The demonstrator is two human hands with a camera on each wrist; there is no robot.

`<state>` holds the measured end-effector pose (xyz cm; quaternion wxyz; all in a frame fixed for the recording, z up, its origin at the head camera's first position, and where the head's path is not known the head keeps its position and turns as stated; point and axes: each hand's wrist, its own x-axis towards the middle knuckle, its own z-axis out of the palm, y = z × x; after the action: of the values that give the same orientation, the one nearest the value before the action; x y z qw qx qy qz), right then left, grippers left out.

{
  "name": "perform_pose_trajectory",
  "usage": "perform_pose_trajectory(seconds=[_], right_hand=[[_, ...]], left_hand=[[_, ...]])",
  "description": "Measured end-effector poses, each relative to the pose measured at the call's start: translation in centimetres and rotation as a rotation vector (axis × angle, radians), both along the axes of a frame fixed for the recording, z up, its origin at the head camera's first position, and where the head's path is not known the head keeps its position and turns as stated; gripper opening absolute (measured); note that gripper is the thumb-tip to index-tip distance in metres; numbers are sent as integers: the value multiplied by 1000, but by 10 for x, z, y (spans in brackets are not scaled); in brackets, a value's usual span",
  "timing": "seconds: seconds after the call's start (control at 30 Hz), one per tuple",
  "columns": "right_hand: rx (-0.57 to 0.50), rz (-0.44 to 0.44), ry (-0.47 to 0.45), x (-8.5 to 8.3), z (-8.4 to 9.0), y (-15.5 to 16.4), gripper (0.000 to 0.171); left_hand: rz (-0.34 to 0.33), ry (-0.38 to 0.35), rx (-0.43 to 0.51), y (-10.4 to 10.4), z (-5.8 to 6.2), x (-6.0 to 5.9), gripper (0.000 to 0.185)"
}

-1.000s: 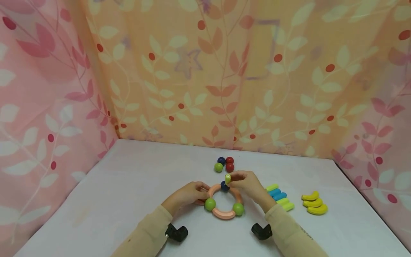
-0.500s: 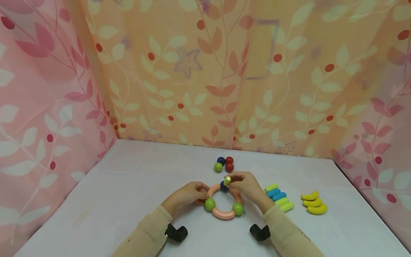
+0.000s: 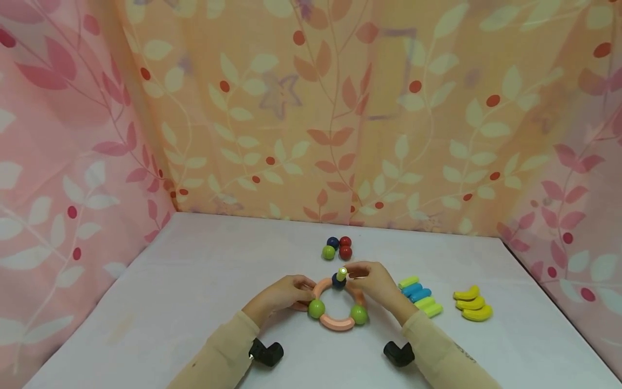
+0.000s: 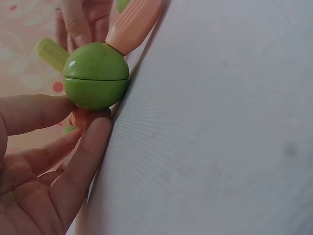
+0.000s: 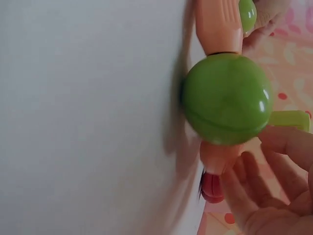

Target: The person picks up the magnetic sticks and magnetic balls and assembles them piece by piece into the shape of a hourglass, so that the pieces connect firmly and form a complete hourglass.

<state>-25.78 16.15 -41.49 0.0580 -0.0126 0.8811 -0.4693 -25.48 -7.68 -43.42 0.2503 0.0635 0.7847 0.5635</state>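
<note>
A ring of curved orange pieces [image 3: 337, 323] joined by balls lies flat in the head view. Two of its balls are green [image 3: 316, 309], and a dark blue ball [image 3: 338, 282] is at the far side. A short yellow-green stick [image 3: 342, 274] stands up from the blue ball. My left hand [image 3: 286, 294] pinches the ring's left curved orange piece between thumb and fingers, just behind a green ball [image 4: 96, 76]. The right hand [image 3: 376, 281] is beside the stick, its fingers loosely spread; in the right wrist view they are close to the right curved orange piece [image 5: 221, 156].
Behind the ring sit a blue, a green and two red balls [image 3: 345, 252]. Yellow-green and blue sticks [image 3: 420, 295] lie to the right, partly behind the right forearm. Farther right are three yellow banana-shaped pieces [image 3: 473, 303]. Patterned curtains [image 3: 272, 108] enclose the table.
My right fingers have let go of the yellow-green stick and drawn slightly right. The stick now stands on the blue ball by itself. The left hand keeps its hold on the ring.
</note>
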Motion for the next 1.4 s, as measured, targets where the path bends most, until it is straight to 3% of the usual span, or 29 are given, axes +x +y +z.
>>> perform_pose_trajectory(seconds=[0.13,0.37,0.6,1.0,1.27,1.4], right_hand=[[34,-25,-68,10,-1,13,40],[44,41,-221,27,1,28,59],[-22,80,-248,35,2,26,70],[0,69,-183,26,3,37,52],[3,63,-190,25,7,39,46],[29,31,-199,24,9,37,43]], left_hand=[[1,-1,4,1,-2,1,34],[-4,-2,-1,0,0,1,33],[6,-10,-2,0,2,-1,32],[8,-4,29,1,0,-2,19],[-20,-9,41,0,-2,-2,39],[-31,-6,43,0,-2,-2,39]])
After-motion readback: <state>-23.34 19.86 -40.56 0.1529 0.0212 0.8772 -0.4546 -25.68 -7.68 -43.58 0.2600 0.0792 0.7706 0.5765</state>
